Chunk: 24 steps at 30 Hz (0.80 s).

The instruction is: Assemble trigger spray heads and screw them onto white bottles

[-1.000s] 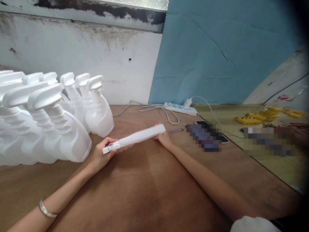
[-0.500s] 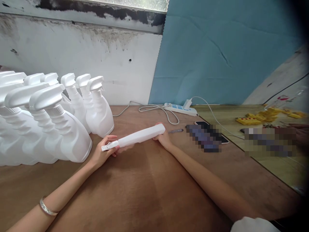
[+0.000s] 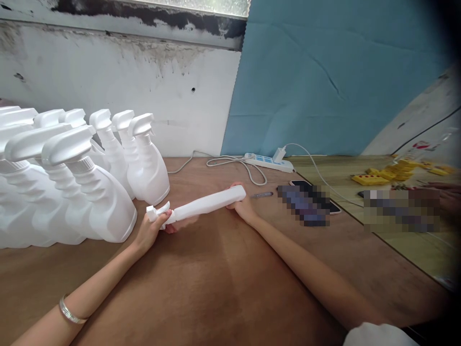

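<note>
A white spray bottle (image 3: 207,203) is held lengthwise above the brown table, its narrow side facing me. My left hand (image 3: 149,233) is closed around its trigger sprayer head (image 3: 155,214) at the neck, thumb across the trigger side. My right hand (image 3: 243,204) grips the bottle's base end, with the fingers partly hidden behind it. To the left of my hands stand several upright white spray bottles (image 3: 108,206) with sprayer heads on, grouped close together.
Behind the hands lie a power strip (image 3: 270,162) with a white cable and a pen (image 3: 262,194). Phones (image 3: 317,197), partly blurred out, rest on the right. Yellow pieces (image 3: 374,179) and another person's hand (image 3: 450,192) are at the far right.
My left hand has turned the sprayer head on the neck, so its trigger now sticks up and to the side. The bottle body and my right hand have hardly moved.
</note>
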Each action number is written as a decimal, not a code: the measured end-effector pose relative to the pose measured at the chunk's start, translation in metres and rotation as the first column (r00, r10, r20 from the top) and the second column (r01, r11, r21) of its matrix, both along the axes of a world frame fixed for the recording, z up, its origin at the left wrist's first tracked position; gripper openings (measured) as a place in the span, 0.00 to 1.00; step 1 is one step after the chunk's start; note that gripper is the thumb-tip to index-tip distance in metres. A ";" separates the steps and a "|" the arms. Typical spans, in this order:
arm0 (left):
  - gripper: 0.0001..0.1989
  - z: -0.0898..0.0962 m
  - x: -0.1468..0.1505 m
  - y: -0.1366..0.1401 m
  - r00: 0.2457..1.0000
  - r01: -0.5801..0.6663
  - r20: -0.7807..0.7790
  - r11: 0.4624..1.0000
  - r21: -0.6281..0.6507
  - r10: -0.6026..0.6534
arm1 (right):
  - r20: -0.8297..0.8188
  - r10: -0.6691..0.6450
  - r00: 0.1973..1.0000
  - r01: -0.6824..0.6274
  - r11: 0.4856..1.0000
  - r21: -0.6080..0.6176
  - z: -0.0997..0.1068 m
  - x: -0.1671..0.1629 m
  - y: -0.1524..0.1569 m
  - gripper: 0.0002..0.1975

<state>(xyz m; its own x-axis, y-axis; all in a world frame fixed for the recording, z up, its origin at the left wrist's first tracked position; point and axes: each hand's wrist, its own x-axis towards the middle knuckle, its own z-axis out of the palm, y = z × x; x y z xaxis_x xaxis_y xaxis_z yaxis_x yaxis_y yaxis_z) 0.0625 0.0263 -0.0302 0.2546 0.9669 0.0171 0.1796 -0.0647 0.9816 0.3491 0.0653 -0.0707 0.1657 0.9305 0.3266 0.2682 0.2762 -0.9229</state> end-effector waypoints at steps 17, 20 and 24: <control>0.12 -0.014 -0.007 0.006 0.976 0.031 -0.219 0.975 0.219 0.018 | -0.045 -0.028 0.999 0.026 0.999 -0.044 0.005 -0.001 0.000 0.20; 0.14 -0.012 -0.008 0.002 0.957 0.046 -0.289 0.966 0.254 0.030 | -0.052 -0.029 0.998 0.026 0.998 -0.051 0.005 -0.001 0.000 0.19; 0.16 -0.009 -0.007 -0.003 0.926 0.074 -0.374 0.947 0.312 0.051 | -0.055 -0.030 0.998 0.027 0.997 -0.068 0.004 0.000 0.001 0.19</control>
<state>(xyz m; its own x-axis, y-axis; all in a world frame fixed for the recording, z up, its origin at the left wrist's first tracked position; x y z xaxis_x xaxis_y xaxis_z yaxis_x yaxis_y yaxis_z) 0.0557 0.0231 -0.0393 0.3135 0.9234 0.2213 0.5253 -0.3628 0.7697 0.3491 0.0667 -0.0668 0.2090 0.9446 0.2530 0.2221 0.2061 -0.9530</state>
